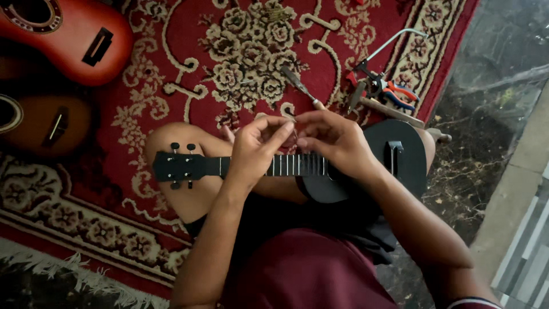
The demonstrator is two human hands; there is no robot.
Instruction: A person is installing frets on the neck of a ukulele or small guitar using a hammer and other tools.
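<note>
A black ukulele [394, 157] lies across my lap, its headstock [180, 166] with tuning pegs pointing left and its body to the right. My left hand [254, 149] hovers over the neck [297, 165], fingers pinched together. My right hand [334, 140] meets it just above the fretboard, fingertips also pinched. Both hands seem to grip something thin between them, too small to make out.
A red guitar [63, 34] and a brown guitar [40, 123] lie at upper left on the red patterned carpet [189, 34]. A file-like tool [300, 86], pliers with red and blue handles [394, 91] and other tools lie beyond my hands. Dark stone floor [492, 51] borders the carpet on the right.
</note>
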